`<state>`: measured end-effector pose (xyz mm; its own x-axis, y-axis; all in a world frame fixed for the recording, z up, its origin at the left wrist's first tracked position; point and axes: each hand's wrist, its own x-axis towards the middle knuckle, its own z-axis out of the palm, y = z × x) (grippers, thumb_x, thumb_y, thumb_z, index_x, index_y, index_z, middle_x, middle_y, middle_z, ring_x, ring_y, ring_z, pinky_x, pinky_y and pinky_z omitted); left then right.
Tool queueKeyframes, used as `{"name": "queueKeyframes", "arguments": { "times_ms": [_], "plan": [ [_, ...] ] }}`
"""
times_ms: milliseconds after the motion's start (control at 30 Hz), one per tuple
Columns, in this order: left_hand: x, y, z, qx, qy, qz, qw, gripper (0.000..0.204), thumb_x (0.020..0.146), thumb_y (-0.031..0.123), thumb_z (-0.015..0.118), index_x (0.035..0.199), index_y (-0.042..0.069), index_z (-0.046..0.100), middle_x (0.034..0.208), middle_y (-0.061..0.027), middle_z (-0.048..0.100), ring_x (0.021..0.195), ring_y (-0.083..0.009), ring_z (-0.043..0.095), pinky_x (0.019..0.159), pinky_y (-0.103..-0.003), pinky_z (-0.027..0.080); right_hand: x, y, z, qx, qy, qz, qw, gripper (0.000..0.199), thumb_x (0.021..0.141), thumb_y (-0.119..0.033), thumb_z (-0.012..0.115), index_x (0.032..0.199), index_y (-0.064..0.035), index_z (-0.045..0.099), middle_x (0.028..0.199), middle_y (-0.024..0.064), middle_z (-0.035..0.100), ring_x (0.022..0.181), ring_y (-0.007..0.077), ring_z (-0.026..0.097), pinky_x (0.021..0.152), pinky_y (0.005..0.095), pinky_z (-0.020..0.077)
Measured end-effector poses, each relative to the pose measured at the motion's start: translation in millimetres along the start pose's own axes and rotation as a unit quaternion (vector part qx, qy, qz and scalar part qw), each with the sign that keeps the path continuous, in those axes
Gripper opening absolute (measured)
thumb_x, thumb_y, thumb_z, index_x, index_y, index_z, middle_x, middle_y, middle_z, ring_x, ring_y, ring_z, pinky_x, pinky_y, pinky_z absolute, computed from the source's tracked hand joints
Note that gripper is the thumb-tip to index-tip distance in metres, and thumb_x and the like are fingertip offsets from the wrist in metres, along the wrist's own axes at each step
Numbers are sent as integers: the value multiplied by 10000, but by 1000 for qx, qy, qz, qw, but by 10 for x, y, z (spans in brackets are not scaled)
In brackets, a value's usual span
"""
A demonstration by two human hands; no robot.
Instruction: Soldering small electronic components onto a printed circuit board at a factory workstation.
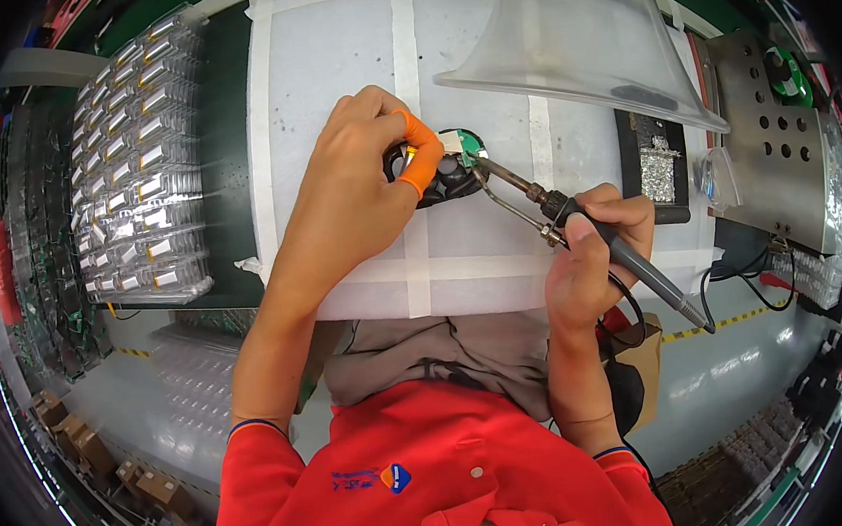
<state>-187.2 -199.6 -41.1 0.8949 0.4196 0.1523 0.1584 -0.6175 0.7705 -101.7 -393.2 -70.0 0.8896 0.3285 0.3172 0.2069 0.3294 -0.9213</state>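
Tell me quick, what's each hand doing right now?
Left hand: closed, pinching the small black part on the white mat.
Right hand: closed around the soldering iron, tip at the part.

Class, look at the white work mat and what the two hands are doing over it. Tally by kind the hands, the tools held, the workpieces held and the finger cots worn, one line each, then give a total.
Hands: 2, the left hand and the right hand
Soldering iron, in the right hand: 1
Small round black part with a green board, under the left hand: 1
Orange finger cot, on the left hand: 1
Total: 5
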Motion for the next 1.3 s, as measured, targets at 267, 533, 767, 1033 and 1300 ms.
{"name": "queueKeyframes", "arguments": {
  "times_ms": [267,533,767,1033,1300],
  "plan": [
    [11,19,17,28,7,23,999,97,776,-42,695,853,-37,637,891,-103,591,841,-281,563,754,-341,459,10,15,2,-3,2,6,1000,168,824,44,590,914,-16,463,755,53,488,601,49,391,527,190,326],
    [21,57,3,34,-6,5,999,110,757,-53,688,855,-26,646,891,-102,597,858,-289,563,761,-355,451,19,13,17,5,-17,25,1000,167,834,42,592,918,-20,462,752,56,497,608,50,399,535,195,336],
    [29,78,-8,48,-22,-10,999,96,771,-42,689,858,-19,653,883,-102,601,860,-288,564,761,-353,450,18,16,8,22,37,-5,999,176,839,26,590,938,-19,452,759,61,501,633,57,394,551,197,339],
    [64,44,-13,34,-33,-36,998,86,746,-35,674,831,-23,667,881,-110,596,837,-297,534,764,-382,452,64,-10,-66,3,6,-14,1000,179,826,39,596,931,-15,462,764,57,501,611,54,389,544,202,335],
    [51,104,36,70,-21,-35,997,123,848,54,705,838,-50,640,891,-115,611,816,-282,565,731,-359,458,15,14,-74,14,-25,-4,1000,176,826,56,604,919,-11,470,783,68,517,608,53,425,547,203,361]
  ]
}}
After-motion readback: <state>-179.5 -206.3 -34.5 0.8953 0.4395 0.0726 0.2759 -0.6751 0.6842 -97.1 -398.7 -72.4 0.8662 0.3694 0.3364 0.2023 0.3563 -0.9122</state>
